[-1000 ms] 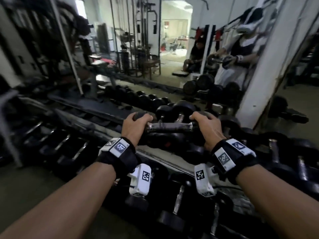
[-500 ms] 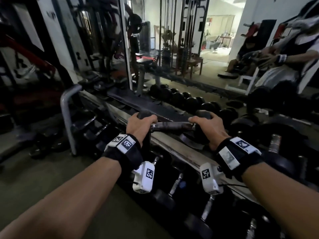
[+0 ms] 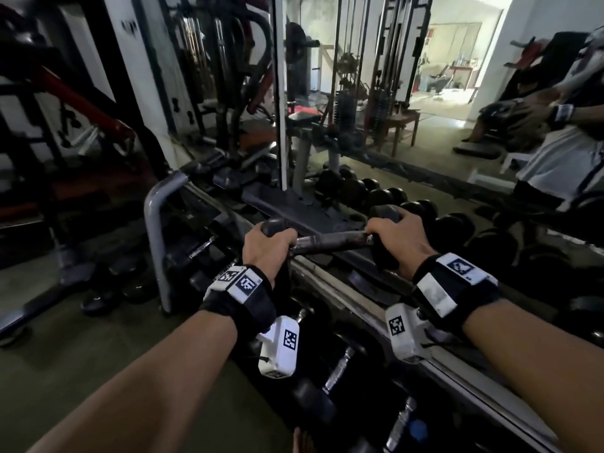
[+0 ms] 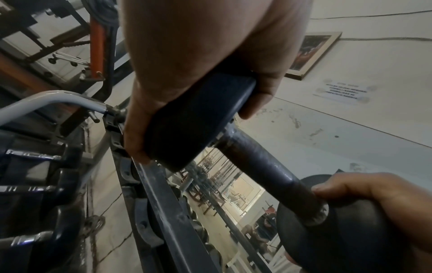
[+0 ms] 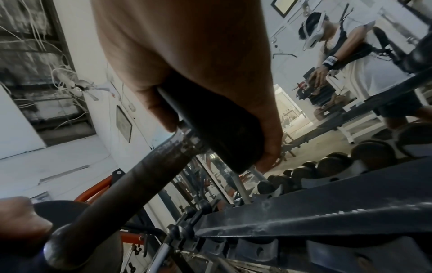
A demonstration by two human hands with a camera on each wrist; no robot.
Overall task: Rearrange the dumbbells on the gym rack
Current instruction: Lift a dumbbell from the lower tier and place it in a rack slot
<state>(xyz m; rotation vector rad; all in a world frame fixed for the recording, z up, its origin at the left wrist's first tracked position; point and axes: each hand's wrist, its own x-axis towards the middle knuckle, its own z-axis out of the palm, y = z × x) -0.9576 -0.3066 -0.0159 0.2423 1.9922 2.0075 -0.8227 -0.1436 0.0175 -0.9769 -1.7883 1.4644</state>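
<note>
With our left hand and right hand clasping each head of the dumbbell mid-frame, we judge lowering squarely onto the rack comes next.

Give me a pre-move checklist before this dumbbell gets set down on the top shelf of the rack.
1. Left hand grips the left head of the dumbbell: ok.
2. Right hand grips the right head: ok.
3. Bar roughly level between the hands: ok.
4. Dumbbell is over the near rail of the top shelf: ok.
5. Bare shelf directly behind the bar, left of the row of dumbbells: ok.
6. Whether the dumbbell's heads already rest on the rail: cannot tell.
</note>
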